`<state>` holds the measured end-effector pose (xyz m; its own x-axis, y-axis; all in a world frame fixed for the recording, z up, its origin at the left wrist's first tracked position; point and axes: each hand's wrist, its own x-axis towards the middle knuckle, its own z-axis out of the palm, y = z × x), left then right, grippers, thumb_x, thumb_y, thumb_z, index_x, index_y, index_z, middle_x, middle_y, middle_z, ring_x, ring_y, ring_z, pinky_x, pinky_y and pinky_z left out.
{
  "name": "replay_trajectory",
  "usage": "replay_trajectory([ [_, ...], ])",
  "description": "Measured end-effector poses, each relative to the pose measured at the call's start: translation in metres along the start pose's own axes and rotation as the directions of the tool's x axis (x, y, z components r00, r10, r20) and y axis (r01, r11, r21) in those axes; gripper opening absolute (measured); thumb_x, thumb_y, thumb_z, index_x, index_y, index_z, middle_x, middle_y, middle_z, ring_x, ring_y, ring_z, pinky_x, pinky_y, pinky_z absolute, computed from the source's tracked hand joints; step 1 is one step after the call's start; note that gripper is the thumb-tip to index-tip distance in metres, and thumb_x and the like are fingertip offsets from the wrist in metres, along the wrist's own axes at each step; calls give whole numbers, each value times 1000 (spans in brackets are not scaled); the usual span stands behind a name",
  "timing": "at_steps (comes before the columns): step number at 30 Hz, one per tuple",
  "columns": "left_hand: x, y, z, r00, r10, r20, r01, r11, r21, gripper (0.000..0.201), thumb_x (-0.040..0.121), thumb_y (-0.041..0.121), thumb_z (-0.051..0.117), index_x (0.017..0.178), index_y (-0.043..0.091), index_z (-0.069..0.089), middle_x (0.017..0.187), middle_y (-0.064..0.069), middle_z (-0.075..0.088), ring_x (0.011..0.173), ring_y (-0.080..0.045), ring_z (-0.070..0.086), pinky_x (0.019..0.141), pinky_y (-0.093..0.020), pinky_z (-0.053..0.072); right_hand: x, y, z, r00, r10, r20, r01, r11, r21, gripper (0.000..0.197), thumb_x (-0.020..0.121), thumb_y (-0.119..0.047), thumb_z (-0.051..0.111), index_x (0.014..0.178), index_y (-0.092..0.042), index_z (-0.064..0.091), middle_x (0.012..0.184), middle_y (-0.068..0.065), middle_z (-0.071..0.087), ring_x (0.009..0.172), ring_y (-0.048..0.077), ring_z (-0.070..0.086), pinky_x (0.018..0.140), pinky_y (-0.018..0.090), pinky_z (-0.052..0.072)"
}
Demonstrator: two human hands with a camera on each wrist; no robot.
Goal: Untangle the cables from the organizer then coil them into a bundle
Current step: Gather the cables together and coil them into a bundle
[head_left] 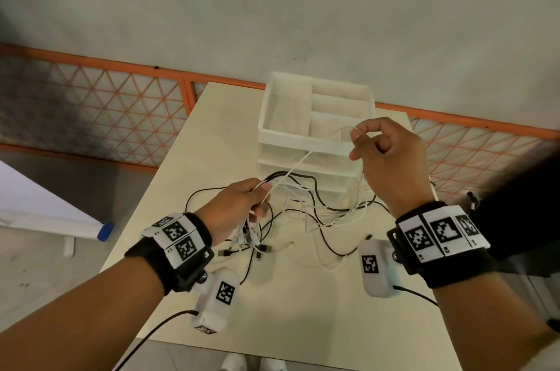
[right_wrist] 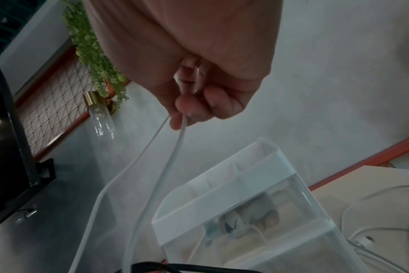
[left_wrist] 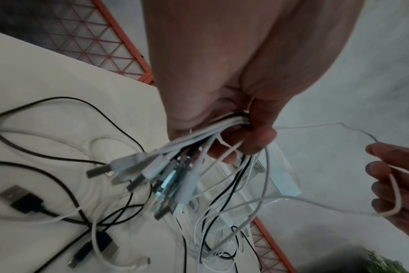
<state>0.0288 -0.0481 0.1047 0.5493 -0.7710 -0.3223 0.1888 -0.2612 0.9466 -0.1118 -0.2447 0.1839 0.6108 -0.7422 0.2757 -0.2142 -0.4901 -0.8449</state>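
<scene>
My left hand point(head_left: 242, 204) grips a bunch of black and white cables point(left_wrist: 182, 160) near their plug ends, above the table. Their connectors point(left_wrist: 138, 171) hang below my fist point(left_wrist: 234, 129). Loose black and white cable loops point(head_left: 315, 213) trail over the table in front of the white organizer point(head_left: 315, 116). My right hand point(head_left: 385, 149) is raised in front of the organizer point(right_wrist: 252, 208) and pinches a loop of white cable point(right_wrist: 156, 166) that runs down toward the left hand. In the left wrist view that white cable point(left_wrist: 395, 194) curls through the right fingers.
The cream table point(head_left: 288, 310) has its left edge near my left arm. Loose USB plugs point(left_wrist: 21, 197) lie on it. An orange lattice panel point(head_left: 121, 109) runs behind the table. A green plant point(right_wrist: 93, 51) and a wall lamp point(right_wrist: 100, 114) are beyond.
</scene>
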Motion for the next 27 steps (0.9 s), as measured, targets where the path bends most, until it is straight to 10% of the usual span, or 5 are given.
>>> replay_trajectory([
  [4, -1, 11, -4, 999, -14, -43, 9, 994, -113, 30, 100, 31, 53, 79, 10, 54, 57, 2, 34, 51, -15, 34, 55, -29, 34, 1, 25, -6, 990, 51, 135, -27, 984, -175, 8, 96, -28, 65, 89, -25, 69, 68, -4, 73, 45, 1, 53, 49, 18, 40],
  [11, -4, 34, -31, 984, 90, -153, -80, 995, 67, 34, 89, 36, 68, 74, 9, 53, 50, 4, 27, 44, -13, 22, 41, -20, 26, -4, 120, -32, 846, 525, 88, -350, 673, -652, 12, 88, -36, 68, 79, -29, 69, 100, 11, 75, 97, 33, 66, 85, 34, 52],
  [16, 3, 29, -36, 969, 40, -246, 5, 984, 177, 36, 91, 39, 66, 73, 9, 57, 55, 1, 27, 44, -13, 22, 43, -23, 23, 26, 95, -47, 943, 321, -90, -326, 831, -451, 32, 95, -49, 56, 95, -22, 73, 94, 8, 76, 90, 29, 70, 73, 31, 52],
  [22, 3, 29, -29, 980, -3, -201, 38, 984, 171, 43, 90, 41, 67, 69, 16, 39, 56, 2, 28, 45, -12, 21, 44, -25, 21, 57, 47, -59, 946, 93, -310, -172, 956, -239, 15, 90, -41, 53, 75, -39, 58, 86, -1, 75, 80, 23, 72, 80, 39, 57],
  [27, 1, 31, -27, 979, 11, -202, 37, 972, 233, 40, 91, 33, 69, 66, 14, 43, 57, -1, 30, 45, -13, 25, 44, -25, 26, 34, 96, -47, 952, 305, -32, -302, 910, -283, 33, 87, -27, 56, 116, -42, 63, 122, -5, 70, 100, 29, 72, 91, 48, 58],
])
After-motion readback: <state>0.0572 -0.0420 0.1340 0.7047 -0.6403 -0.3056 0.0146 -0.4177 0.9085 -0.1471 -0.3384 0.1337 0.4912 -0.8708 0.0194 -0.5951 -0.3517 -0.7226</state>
